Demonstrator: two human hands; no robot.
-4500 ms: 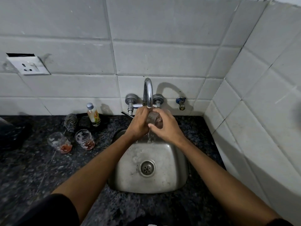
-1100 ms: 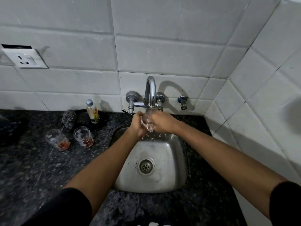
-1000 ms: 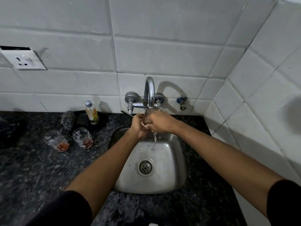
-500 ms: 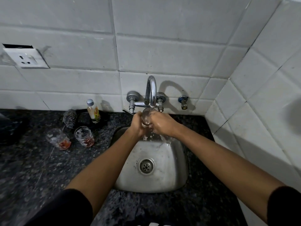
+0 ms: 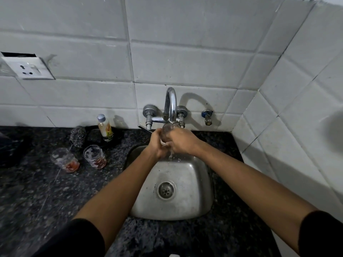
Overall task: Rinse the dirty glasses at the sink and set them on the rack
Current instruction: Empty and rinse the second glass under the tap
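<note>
A clear glass (image 5: 166,130) is held right under the spout of the chrome tap (image 5: 171,104), above the steel sink (image 5: 194,197). My left hand (image 5: 156,143) grips it from the left and my right hand (image 5: 181,140) wraps it from the right, so most of the glass is hidden. Water dribbles from between my hands into the basin. Two dirty glasses with red residue stand on the dark counter to the left, one (image 5: 65,160) farther left and one (image 5: 95,156) nearer the sink. No rack is in view.
A steel scrubber (image 5: 78,136) and a small bottle (image 5: 105,127) stand by the back wall left of the tap. A wall socket (image 5: 27,68) sits high on the left. White tiled walls close in behind and on the right. A dark object (image 5: 7,147) lies at the left edge.
Both hands have stayed under the tap and shifted slightly round the glass, turning it in the water. The two dirty glasses have not moved.
</note>
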